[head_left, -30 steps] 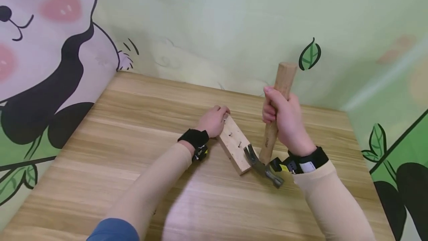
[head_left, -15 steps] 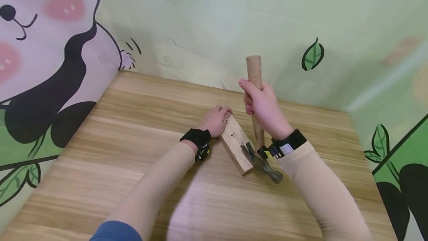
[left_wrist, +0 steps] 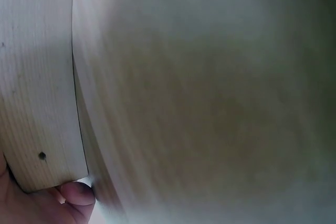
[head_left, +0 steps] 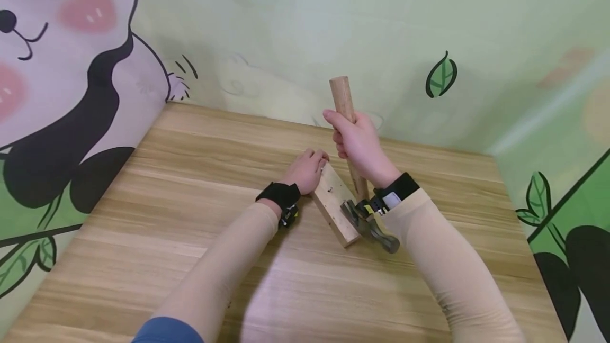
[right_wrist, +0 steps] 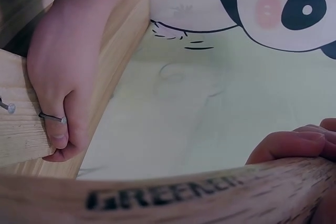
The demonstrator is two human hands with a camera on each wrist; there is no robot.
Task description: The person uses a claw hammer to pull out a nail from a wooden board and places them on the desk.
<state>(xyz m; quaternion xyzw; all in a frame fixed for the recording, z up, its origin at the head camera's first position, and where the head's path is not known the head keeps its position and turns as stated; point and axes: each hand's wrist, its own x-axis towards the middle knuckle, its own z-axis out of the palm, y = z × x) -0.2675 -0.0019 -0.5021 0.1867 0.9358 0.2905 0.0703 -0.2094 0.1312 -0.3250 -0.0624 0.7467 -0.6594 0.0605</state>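
Note:
On the tabletop lies a pale wooden block (head_left: 335, 210) with nails standing in its top. My left hand (head_left: 301, 172) grips its far end, the fingers (left_wrist: 77, 194) curled round the end in the left wrist view. A nail (right_wrist: 52, 118) sticks up right beside that hand, and another nail (head_left: 330, 190) stands farther along. My right hand (head_left: 362, 144) holds a claw hammer (head_left: 342, 94) by its wooden handle, grip end up. The hammer's claw (head_left: 350, 213) is low over the block's near half, and it hides the nail there; the striking face points to the near right.
The wood-grain table (head_left: 190, 216) meets a wall (head_left: 295, 41) printed with pandas and leaves close behind the hands. A second printed wall (head_left: 567, 120) rises at the right. Black straps with small cameras sit on both wrists.
The hammer handle has swung left with my right hand, from leaning right to leaning left. Its claw has moved slightly left to the near nail, which it now covers. My left hand stays put.

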